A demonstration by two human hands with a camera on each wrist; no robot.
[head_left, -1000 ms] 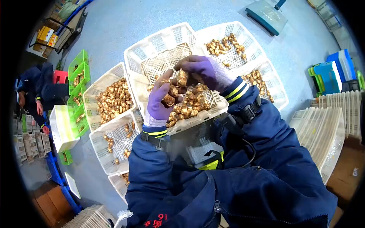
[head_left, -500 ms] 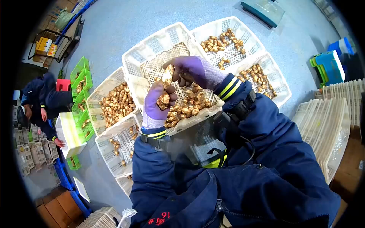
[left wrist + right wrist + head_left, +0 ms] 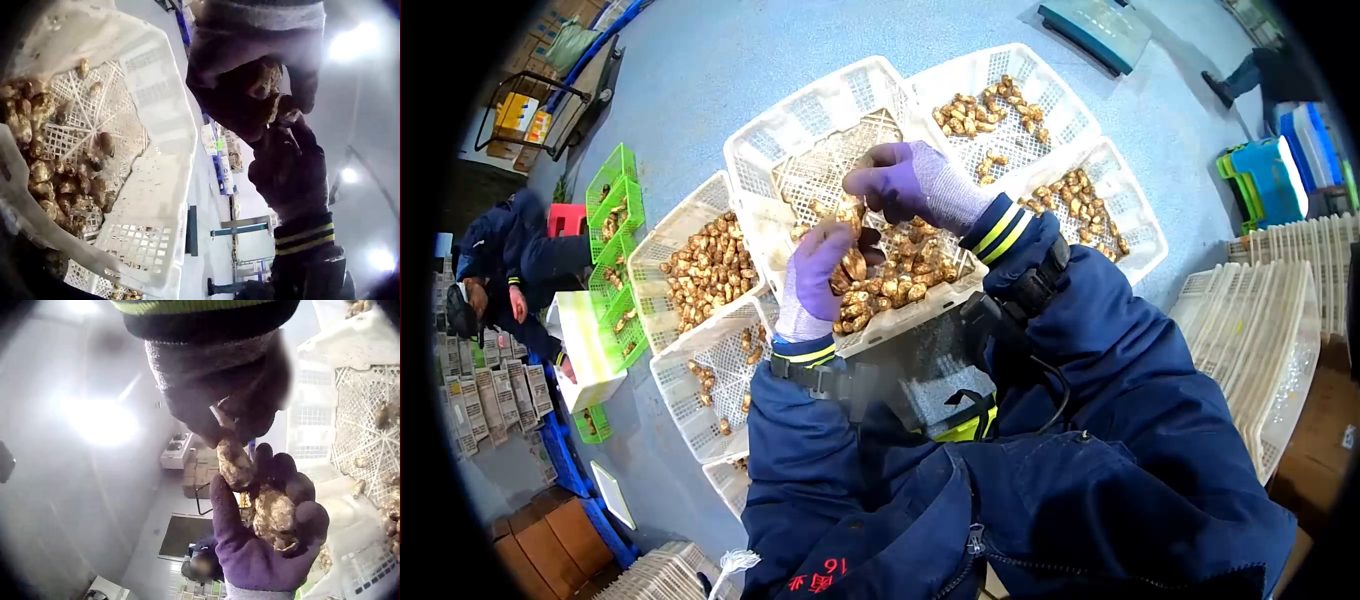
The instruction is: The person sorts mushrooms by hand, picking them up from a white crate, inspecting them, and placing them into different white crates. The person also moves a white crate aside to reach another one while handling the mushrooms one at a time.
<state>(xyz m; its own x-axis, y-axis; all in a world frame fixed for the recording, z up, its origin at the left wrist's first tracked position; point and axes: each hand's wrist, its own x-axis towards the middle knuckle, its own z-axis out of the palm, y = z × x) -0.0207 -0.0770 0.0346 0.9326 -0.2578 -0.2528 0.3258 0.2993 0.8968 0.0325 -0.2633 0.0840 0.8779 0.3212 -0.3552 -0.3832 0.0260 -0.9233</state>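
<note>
Over the central white crate (image 3: 750,155), my gloved left hand (image 3: 815,275) holds two knobbly brown-and-white pieces that look like mushrooms. In the right wrist view, one piece (image 3: 275,515) lies in its palm under curled fingers, and a smaller one (image 3: 234,465) stands up beside the thumb. My gloved right hand (image 3: 920,185) is at the upper end of the smaller piece, its fingers curled round a thin pale sliver (image 3: 222,415); whether this is a tool or a peeling, I cannot tell. More such pieces (image 3: 910,265) fill the crate's near side.
White crates of sorted-looking pieces surround the central one: left (image 3: 705,270), lower left (image 3: 665,375), upper right (image 3: 1065,95) and right (image 3: 1145,235). Stacked crates (image 3: 1245,345) stand at right, green baskets (image 3: 630,205) at left. Another person (image 3: 520,250) is at far left; a leg (image 3: 1240,80) shows upper right.
The upper piece in my left hand has lowered and tilted from its pale, raised position. My right hand's fingers have shifted around its top. A person's leg has come into view at upper right.
</note>
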